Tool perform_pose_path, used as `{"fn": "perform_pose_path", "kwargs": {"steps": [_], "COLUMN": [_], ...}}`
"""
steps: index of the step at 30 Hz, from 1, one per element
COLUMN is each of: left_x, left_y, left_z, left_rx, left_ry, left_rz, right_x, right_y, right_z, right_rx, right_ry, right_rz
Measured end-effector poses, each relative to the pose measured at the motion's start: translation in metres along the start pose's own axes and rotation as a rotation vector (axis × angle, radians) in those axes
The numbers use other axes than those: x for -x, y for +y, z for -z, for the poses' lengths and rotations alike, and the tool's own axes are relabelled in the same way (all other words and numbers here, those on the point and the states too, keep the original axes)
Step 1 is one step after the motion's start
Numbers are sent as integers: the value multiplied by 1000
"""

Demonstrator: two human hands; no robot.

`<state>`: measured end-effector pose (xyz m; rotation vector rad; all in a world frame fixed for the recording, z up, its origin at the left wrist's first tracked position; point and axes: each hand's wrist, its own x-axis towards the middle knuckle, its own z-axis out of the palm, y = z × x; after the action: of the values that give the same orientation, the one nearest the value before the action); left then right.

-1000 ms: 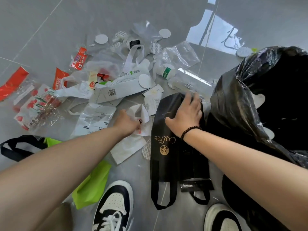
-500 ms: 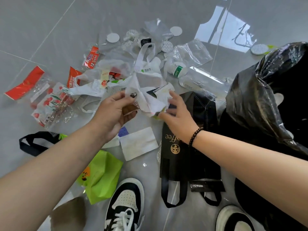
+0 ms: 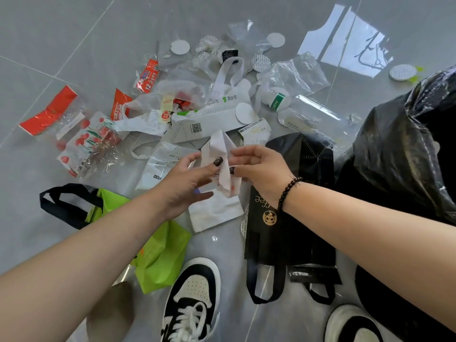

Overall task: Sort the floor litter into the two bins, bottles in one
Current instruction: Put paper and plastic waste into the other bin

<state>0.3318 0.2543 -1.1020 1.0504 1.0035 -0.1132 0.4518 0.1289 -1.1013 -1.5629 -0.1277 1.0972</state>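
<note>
Red foil wrapper [image 3: 48, 110] far out at nine o'clock, clear flower-printed cellophane [image 3: 91, 144] just inside it, and a lime-green fabric tote with black handles [image 3: 158, 253] lying under the left forearm. Now the action: left hand [image 3: 183, 180] up off the floor, thumb pressed on a crumpled white paper wrapper [image 3: 223, 156], fingers curled behind it, so that is a pinch. Right hand [image 3: 261, 169] meets it from three o'clock, fingertips nipping the same wrapper's right edge. Both hands are holding that one piece, in mid-air at centre, above a flat white paper napkin [image 3: 214, 211] on the grey tile.

Its long axis runs roughly twelve to six, top corner pointing away, tail hanging down between the two hands. Right beside the right wrist lies a black coffee-branded fabric bag [image 3: 283, 230], and beyond it, at three o'clock, stands the black plastic bin liner [image 3: 399, 149], mouth open. So the bin sits to the right, the right hand is the nearer one, and my read is that a handover to it and a short swing rightward would drop this in. A white plastic bottle with a green label [image 3: 276, 99] waits at one o'clock, untouched; the second bin isn't in view.
</note>
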Motion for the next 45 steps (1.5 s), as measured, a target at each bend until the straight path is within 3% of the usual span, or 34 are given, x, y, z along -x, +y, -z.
{"fn": "perform_pose_path", "kwargs": {"steps": [2,4,6,10,12,17,21,29,37,41,45], "left_x": [1,0,-5,-13,-13,-14,-13,-10,-2,11,28], "left_y": [1,-1,-3,-1,-1,-2,-2,2,17,20,22], "left_z": [3,5,8,27,39,52,51,48,11,-30,-72], "left_rx": [96,119,33,-162,-218,-289,-217,-120,-99,-139,-110], "left_ry": [-142,-167,-75,151,259,368,349,334,250,93,-1], "left_rz": [41,8,-43,-155,-201,-266,-237,-178,-188,-238,-260], "right_x": [2,5,6,-11,-17,-19,-34,-48,14,61,114], "right_y": [0,0,-4,-8,-3,46,78,70,-30,-68,-92], "right_z": [-6,-11,-9,17,19,-20,-39,-13,16,45,87], "right_rx": [-16,44,123,412,663,1263,1513,1322,1096,1150,1034], "right_ry": [-87,-146,-141,144,195,-194,-186,-136,-27,-34,92], "right_rz": [-39,-37,-15,161,205,137,138,50,253,270,296]}}
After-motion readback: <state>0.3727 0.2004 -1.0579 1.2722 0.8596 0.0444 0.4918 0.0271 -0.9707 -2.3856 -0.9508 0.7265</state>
